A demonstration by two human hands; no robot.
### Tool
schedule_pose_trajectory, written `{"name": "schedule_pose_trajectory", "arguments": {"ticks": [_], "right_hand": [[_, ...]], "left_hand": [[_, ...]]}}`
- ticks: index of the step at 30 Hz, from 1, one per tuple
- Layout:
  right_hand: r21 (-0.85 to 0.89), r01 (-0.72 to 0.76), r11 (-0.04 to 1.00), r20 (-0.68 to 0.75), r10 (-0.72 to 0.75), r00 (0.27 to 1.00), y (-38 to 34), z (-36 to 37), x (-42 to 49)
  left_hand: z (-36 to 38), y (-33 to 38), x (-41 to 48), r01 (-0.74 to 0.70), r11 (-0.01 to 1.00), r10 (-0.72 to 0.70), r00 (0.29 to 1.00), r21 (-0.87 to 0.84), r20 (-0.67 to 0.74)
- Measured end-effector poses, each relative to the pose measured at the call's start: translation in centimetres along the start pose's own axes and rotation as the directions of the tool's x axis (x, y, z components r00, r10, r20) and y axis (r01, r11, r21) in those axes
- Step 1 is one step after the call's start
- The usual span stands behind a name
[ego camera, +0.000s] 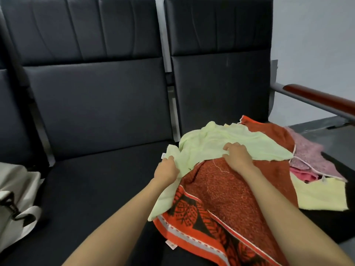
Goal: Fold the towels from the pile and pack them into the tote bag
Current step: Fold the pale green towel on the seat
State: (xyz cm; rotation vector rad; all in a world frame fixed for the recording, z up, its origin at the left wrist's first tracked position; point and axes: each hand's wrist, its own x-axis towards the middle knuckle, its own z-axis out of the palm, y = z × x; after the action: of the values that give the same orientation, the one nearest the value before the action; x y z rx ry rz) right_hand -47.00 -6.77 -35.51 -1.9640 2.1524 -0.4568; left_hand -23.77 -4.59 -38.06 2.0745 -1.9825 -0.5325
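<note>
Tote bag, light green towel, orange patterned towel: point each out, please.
tote bag [19, 183]: head view, pale cloth side.
light green towel [221, 137]: head view, crumpled top.
orange patterned towel [221, 191]: head view, plain woven middle.

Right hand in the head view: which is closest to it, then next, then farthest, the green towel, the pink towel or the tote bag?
1. Green towel, gripped by the right hand.
2. Pink towel, off to its right.
3. Tote bag, far left on the seat.
</note>
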Motion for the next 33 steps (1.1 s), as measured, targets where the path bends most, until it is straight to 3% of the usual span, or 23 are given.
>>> {"name": "schedule_pose_trajectory", "arguments": {"ticks": [4, 7, 9, 12, 16, 18, 21, 23, 28, 31, 33], "right_hand": [[-0.04, 0.02, 0.999, -0.177, -0.027, 0.984, -0.5, 0.6, 0.7], [0.08, 0.047, 0.996, -0.352, -0.016, 0.936, -2.3, -1.0, 0.4], [0.247, 0.082, 0.966, -0.368, 0.015, 0.93, -4.0, -2.5, 0.0], [0.586, 0.134, 0.799, -0.293, 0.055, 0.955, -6.9, -5.0, -1.6], [0.775, 0.296, 0.558, -0.3, -0.087, 0.95, -11.7, -7.9, -4.1], [0.858, 0.308, 0.412, -0.272, -0.145, 0.951, -14.6, -9.4, -5.6], [0.961, 0.242, 0.137, -0.206, -0.233, 0.95, -19.0, -11.1, -8.2], [0.978, 0.204, 0.042, -0.181, -0.305, 0.935, -21.8, -11.8, -10.4], [0.964, 0.227, 0.139, -0.163, -0.366, 0.916, -26.9, -10.9, -13.5], [0.884, 0.259, 0.389, -0.105, -0.376, 0.921, -28.0, -10.1, -13.7], [0.801, 0.228, 0.553, -0.006, -0.373, 0.928, -28.8, -9.0, -13.4]], "left_hand": [[-0.1, -0.7, 0.6, -0.01, 0.994, -0.002, 0.994, -0.109, -0.11], [-1.4, -0.5, -0.1, -0.008, 0.933, -0.095, 0.959, -0.361, -0.267], [-2.8, -0.2, -1.1, -0.024, 0.836, -0.173, 0.936, -0.548, -0.306], [-5.5, 0.1, -2.7, -0.035, 0.624, -0.299, 0.912, -0.78, -0.28], [-10.3, -0.8, -5.6, -0.142, 0.42, -0.339, 0.892, -0.897, -0.3], [-13.2, -1.8, -8.1, -0.237, 0.37, -0.323, 0.874, -0.899, -0.363], [-17.3, -4.0, -12.3, -0.372, 0.373, -0.311, 0.813, -0.85, -0.492], [-19.7, -5.9, -14.8, -0.42, 0.398, -0.338, 0.759, -0.815, -0.556], [-23.8, -11.0, -20.1, -0.441, 0.496, -0.411, 0.64, -0.748, -0.649], [-25.0, -13.1, -21.1, -0.341, 0.578, -0.43, 0.645, -0.741, -0.632], [-25.6, -15.0, -21.4, -0.201, 0.655, -0.432, 0.692, -0.729, -0.579]]}}
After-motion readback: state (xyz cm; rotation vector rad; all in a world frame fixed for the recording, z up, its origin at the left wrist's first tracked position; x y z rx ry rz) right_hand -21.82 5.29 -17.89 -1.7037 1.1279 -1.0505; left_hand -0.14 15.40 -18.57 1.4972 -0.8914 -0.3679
